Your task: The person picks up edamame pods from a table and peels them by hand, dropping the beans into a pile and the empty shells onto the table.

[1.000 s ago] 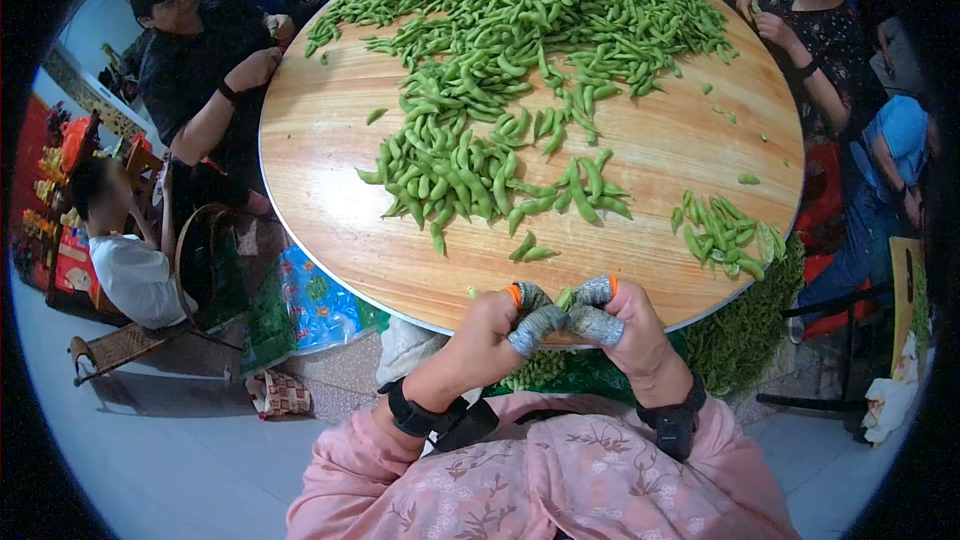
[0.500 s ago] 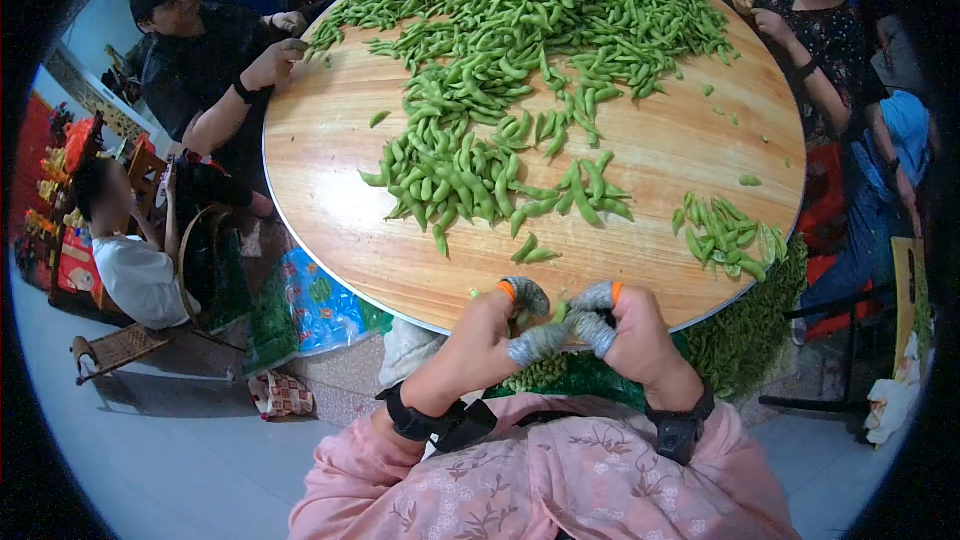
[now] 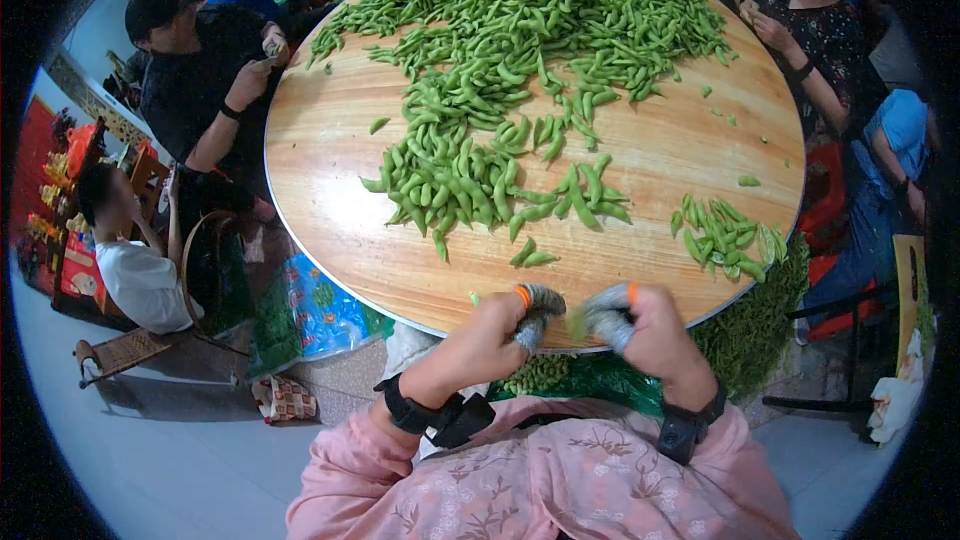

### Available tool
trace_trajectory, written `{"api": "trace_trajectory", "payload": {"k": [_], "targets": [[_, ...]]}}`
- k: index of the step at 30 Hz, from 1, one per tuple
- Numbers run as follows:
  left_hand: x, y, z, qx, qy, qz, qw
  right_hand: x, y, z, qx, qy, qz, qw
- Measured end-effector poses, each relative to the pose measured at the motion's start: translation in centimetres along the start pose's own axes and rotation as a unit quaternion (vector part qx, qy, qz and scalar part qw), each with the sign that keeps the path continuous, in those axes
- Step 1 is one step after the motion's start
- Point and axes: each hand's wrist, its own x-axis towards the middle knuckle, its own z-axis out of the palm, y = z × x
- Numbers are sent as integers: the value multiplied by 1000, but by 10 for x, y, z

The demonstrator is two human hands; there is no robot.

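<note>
Round and wooden, the surface [image 3: 340, 190] spreads before you with people around it; green pods [image 3: 540, 10] heap at its far side and trail toward you, and a smaller pod pile [image 3: 725, 235] lies near the right edge; your left hand [image 3: 500, 325] and right hand [image 3: 655, 330] are apart at the near edge, fingers wrapped in grey; a blurred green piece [image 3: 577, 323] is at your right fingertips, whether clamped cannot be told; your left grip curls inward, its contents hidden.

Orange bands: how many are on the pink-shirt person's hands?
2: one band on the left hand, another on the right hand. More may be hidden.
</note>
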Motion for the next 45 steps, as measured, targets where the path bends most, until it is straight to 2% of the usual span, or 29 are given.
{"api": "trace_trajectory", "payload": {"k": [2,3,4,5,7,8,9,11,12,14,18,21,23,24,25,26,27,28,29,32,36,45], "targets": [[9,11,-6,199,67,-81,974,-3,3,-27,-49,110,10,993],[14,9,-9,199,67,-81,974,-5,1,-42,-92,194,24,976],[20,3,-12,319,99,-28,942,-7,-3,-55,-135,276,38,951],[25,-2,-13,433,128,26,892,-11,-3,-64,-135,276,38,951],[33,-9,-14,480,99,-3,872,-16,-5,-77,-226,363,-20,904],[36,-11,-15,527,68,-35,847,-16,-5,-75,-227,364,-20,903],[37,-12,-14,527,67,-34,847,-18,-3,-69,-148,325,-10,934],[38,-12,-14,543,79,35,835,-19,2,-52,-39,239,-2,970],[38,-12,-13,544,78,36,834,-17,2,-42,-37,241,-2,970],[38,-10,-14,552,70,31,831,-10,1,-22,45,146,4,988],[36,-11,-14,551,76,55,829,2,-3,0,50,110,-20,992],[38,-13,-16,550,52,14,833,5,-10,3,75,93,-19,993],[41,-16,-16,536,22,-40,843,5,-8,3,90,93,-9,992],[39,-16,-16,536,22,-38,843,5,-8,4,89,94,-10,992],[34,-14,-16,390,28,-45,919,4,-7,4,109,78,4,991],[29,-12,-14,233,32,-53,971,3,-6,4,130,62,19,989],[25,-9,-11,231,30,-54,971,2,-5,5,130,64,22,989],[20,-4,-7,70,30,-88,993,2,-5,8,191,44,22,980],[17,0,-5,-93,30,-122,988,2,-5,10,252,23,22,967],[10,12,-4,-152,1,-167,974,0,-4,10,333,-32,62,940],[7,15,-5,-130,-13,-178,975,-2,-10,10,339,-34,69,937],[8,18,-9,-101,-78,-121,984,-3,-13,10,303,-54,87,947]]}}
